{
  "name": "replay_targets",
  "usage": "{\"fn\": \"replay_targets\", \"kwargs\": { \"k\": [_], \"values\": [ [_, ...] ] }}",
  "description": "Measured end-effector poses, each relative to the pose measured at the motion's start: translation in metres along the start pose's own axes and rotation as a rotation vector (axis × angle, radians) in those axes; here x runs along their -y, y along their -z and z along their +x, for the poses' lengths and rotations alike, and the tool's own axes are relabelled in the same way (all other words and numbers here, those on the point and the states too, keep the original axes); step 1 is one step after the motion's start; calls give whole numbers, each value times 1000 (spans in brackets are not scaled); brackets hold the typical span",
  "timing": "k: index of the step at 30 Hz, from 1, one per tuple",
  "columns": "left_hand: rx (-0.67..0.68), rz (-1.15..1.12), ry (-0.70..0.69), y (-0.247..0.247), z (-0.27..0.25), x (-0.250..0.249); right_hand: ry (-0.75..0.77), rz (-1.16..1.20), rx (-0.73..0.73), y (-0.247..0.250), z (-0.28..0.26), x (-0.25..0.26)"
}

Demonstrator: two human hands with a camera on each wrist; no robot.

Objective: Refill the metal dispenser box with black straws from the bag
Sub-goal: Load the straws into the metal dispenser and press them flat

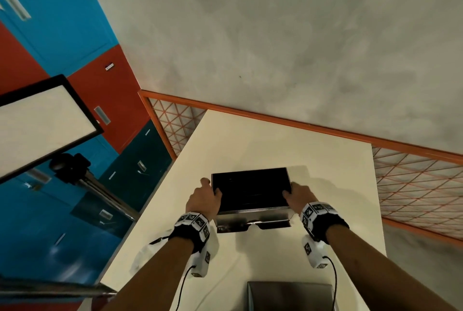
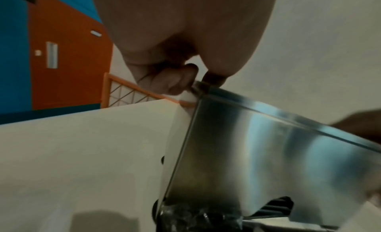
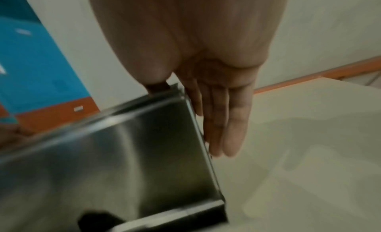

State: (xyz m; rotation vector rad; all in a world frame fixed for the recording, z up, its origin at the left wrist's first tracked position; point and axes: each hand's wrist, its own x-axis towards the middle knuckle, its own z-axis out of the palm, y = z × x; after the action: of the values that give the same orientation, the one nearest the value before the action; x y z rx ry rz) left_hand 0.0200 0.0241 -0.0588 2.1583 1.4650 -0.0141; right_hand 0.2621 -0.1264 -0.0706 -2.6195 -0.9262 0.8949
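Both hands, left hand [image 1: 203, 200] and right hand [image 1: 298, 197], clasp the metal dispenser box [image 1: 251, 196] by its sides.

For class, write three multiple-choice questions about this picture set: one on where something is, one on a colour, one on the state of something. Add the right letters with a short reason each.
1. Where is the metal dispenser box?
A. on the floor
B. on the white table
C. inside a blue cabinet

2. What colour is the rail behind the table?
A. orange
B. green
C. black

3. How is the box held?
A. by nobody
B. by one hand only
C. by both hands, one at each end

Answers:
1 B: the head view shows it over the table top.
2 A: the rail along the mesh fence is orange.
3 C: the left hand and the right hand each grip an end, thumbs over the rim.
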Motion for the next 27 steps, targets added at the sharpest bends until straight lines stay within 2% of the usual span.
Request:
{"fn": "replay_targets", "kwargs": {
  "k": [2, 4, 9, 12, 15, 21, 24, 27],
  "values": [
    [108, 58, 20, 1, 7, 1, -3, -71, 22, 1, 6, 4],
    [146, 96, -7, 8, 14, -7, 27, -97, -6, 10, 7, 12],
    [-28, 78, -137, 13, -10, -15, 141, -105, -219, 15, -24, 4],
    [-35, 39, -120, 6, -21, -9, 178, -149, -179, 18, -38, 2],
    [-36, -31, -62, 4, -15, -13, 157, -222, -157, 41, -32, 20],
    [-39, -171, 116, -8, -30, 20, 333, -442, -253, 39, -62, 75],
    [-63, -187, 96, -3, -30, 21, 304, -354, -232, 38, -53, 68],
    [-53, -81, 26, 0, -24, 22, 249, -283, -166, 29, -43, 50]
  ]
}}
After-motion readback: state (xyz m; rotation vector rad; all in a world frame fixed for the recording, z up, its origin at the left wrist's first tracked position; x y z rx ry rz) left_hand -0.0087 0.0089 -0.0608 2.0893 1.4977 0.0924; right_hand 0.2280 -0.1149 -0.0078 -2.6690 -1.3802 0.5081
